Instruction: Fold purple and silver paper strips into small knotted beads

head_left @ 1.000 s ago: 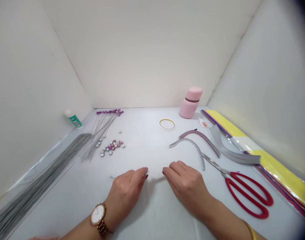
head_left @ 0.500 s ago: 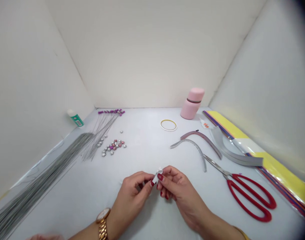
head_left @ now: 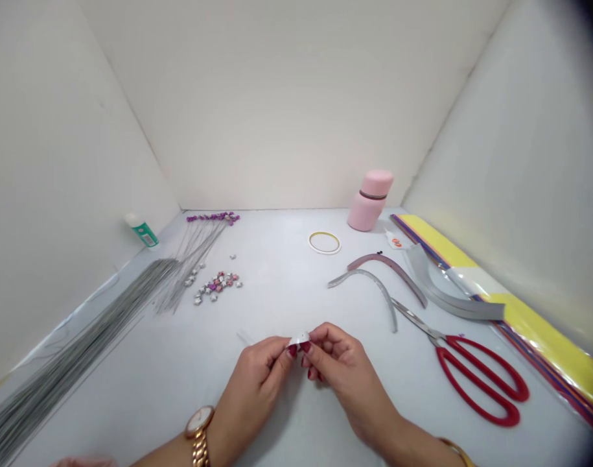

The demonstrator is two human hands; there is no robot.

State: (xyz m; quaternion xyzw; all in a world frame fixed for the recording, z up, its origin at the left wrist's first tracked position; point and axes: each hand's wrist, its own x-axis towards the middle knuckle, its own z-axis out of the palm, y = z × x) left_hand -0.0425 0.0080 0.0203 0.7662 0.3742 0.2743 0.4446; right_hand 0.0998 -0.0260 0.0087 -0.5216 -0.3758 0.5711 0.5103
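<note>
- White strip [head_left: 299,338], raised over a pale, smooth desk [head_left: 281,295] enclosed on three sides by plain off-white panels: a back wall [head_left: 286,104], a left wall [head_left: 48,162] and a right wall [head_left: 534,155].
- Desk, left side: a long bundle of grey wires [head_left: 89,337] runs obliquely from the near corner; beyond it lie purple-tipped stems [head_left: 213,218], and beside these a loose pile of small stars [head_left: 221,283], silver, pink and purple.
- Desk, right side: red-handled scissors [head_left: 437,337] lie with blades slightly parted or together (cannot be told), near a curved silver strip [head_left: 361,272]. A pink bottle [head_left: 367,211] stands close to the back wall.
- Appearance of the white strip: narrow, pale and slightly glossy, bowed upward in a short arch; its finer folds are too small to make out.
- Position: between the two hands, at their fingertips, above the near middle of the desk.
- Left hand [head_left: 255,373]: thumb and finger pinched on the strip's left part.
- Right hand [head_left: 347,370]: thumb and forefinger pinched on its right part, the remaining fingers curled beneath.
</note>
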